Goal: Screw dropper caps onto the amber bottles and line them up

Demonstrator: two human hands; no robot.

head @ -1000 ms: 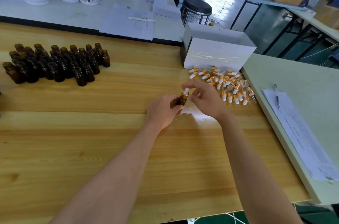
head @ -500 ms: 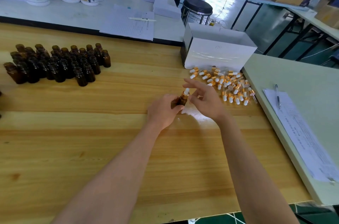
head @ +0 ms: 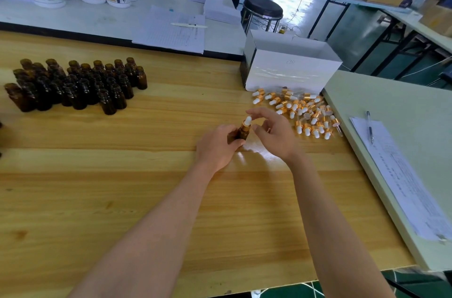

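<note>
Head view: at centre frame your left hand (head: 217, 145) grips one amber bottle (head: 243, 133), tilted and low over the table (head: 122, 200). A cap (head: 246, 123) sits on its neck, white bulb up. Your right hand (head: 275, 135) arches over it with fingers spread wide and no clear pinch; I cannot tell whether a fingertip touches the bulb. By my judgement the cap may be only part threaded, so if you set the bottle down now it could end up loose or crooked. Regrip off-axis and you risk cross-threading. Just right of that hand lies the cap pile (head: 300, 112); a careless sweep would scatter it. Far off at upper left, the open bottles (head: 73, 85) stand packed together, so one knock could topple several.
</note>
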